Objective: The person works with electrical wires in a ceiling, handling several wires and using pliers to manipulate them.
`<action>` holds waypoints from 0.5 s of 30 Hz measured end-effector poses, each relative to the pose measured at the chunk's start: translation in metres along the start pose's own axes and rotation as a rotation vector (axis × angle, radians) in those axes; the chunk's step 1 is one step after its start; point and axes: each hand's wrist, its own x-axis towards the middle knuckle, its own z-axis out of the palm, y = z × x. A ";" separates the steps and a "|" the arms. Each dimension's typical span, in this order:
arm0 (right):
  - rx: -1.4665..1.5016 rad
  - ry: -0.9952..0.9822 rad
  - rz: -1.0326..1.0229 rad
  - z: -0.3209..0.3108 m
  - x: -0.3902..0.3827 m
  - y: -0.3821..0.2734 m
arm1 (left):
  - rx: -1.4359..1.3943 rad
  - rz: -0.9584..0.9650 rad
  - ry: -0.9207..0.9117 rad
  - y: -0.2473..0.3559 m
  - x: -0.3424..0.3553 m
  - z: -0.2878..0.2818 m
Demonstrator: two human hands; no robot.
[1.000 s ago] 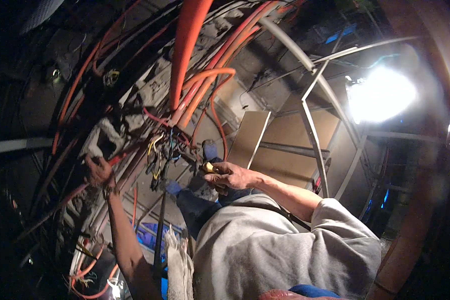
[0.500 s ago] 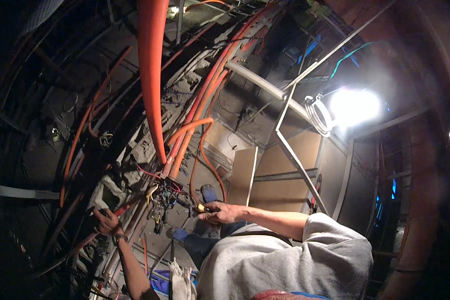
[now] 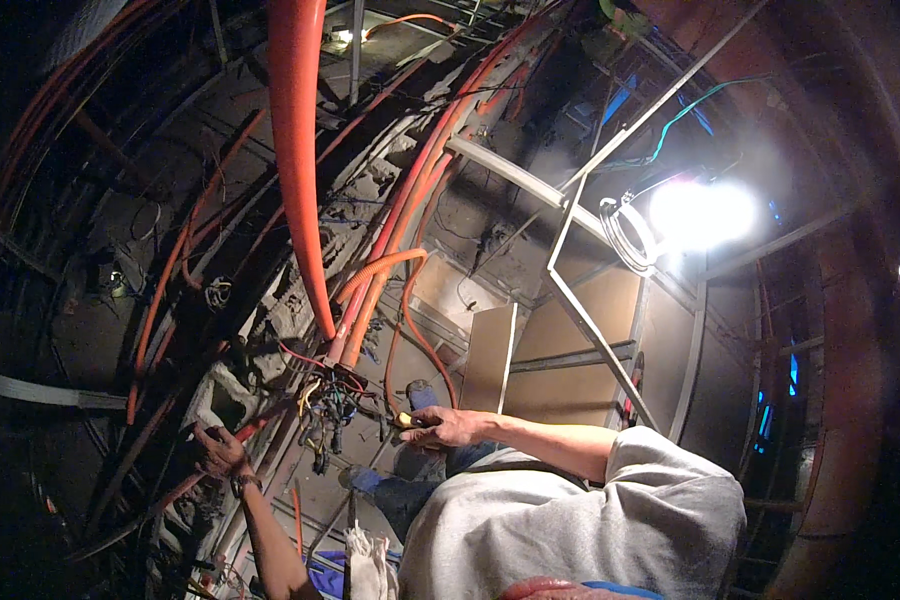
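My left hand (image 3: 222, 452) lies over a reddish conduit (image 3: 262, 424) beside the broken block wall (image 3: 232, 385). Its fingers look apart and bent toward the block edge; the dim light hides whether they press on it. Close to my body, my right hand (image 3: 445, 428) is closed on a small yellow-handled tool (image 3: 406, 420), whose working end is too small to make out. Between the hands hangs a bunch of loose coloured wires (image 3: 332, 400), spilling out where several orange conduits end. A thick orange conduit (image 3: 298, 170) comes down from above to the same spot.
A bright work lamp (image 3: 705, 213) shines at the right near a bent metal frame (image 3: 600, 335). Brown boards (image 3: 570, 350) stand below it. A corrugated orange conduit (image 3: 385, 262) curves near the wires. A white cloth (image 3: 370, 565) hangs at the lower edge.
The view has shifted slightly. My left hand sits a little lower and further right in the picture, while my right hand keeps its hold on the yellow-handled tool.
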 end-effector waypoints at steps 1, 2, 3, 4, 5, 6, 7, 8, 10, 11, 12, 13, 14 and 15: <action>-0.014 0.012 -0.020 0.001 0.004 0.001 | -0.092 0.035 0.102 -0.023 -0.002 0.010; -0.017 0.032 -0.037 0.003 0.008 0.007 | -0.186 0.082 0.192 -0.041 -0.007 0.009; 0.008 0.061 -0.023 -0.004 0.008 0.015 | -0.231 -0.263 -0.276 -0.015 -0.001 0.003; 0.050 0.063 0.005 -0.013 0.007 0.016 | -0.260 -0.264 -0.361 0.014 0.010 -0.011; 0.104 0.063 0.034 -0.021 0.006 0.019 | -0.289 -0.260 -0.443 0.043 0.022 -0.027; 0.126 0.024 0.059 -0.017 0.005 0.016 | -0.349 -0.209 -0.338 0.036 0.020 -0.030; -0.032 0.129 0.059 -0.005 -0.003 -0.011 | -0.389 -0.151 -0.244 0.028 0.017 -0.031; 0.012 0.098 0.056 -0.014 0.002 -0.008 | -0.292 -0.066 -0.179 0.042 0.017 -0.033; 0.023 0.034 0.053 -0.016 0.009 -0.002 | -0.246 -0.112 -0.220 0.037 0.021 -0.035; -0.001 0.031 0.043 -0.015 0.009 -0.004 | -0.212 -0.137 -0.239 0.045 0.020 -0.043; 0.005 0.010 0.004 -0.015 0.006 -0.008 | -0.179 -0.158 -0.264 0.056 0.019 -0.050; 0.012 0.010 0.010 -0.018 0.006 -0.007 | -0.011 -0.131 -0.281 0.075 0.023 -0.061; 0.016 0.010 0.006 -0.016 0.007 -0.004 | 0.165 -0.111 -0.295 0.076 0.022 -0.069; 0.020 0.013 -0.001 -0.013 0.007 -0.002 | 0.174 -0.116 -0.299 0.072 0.021 -0.067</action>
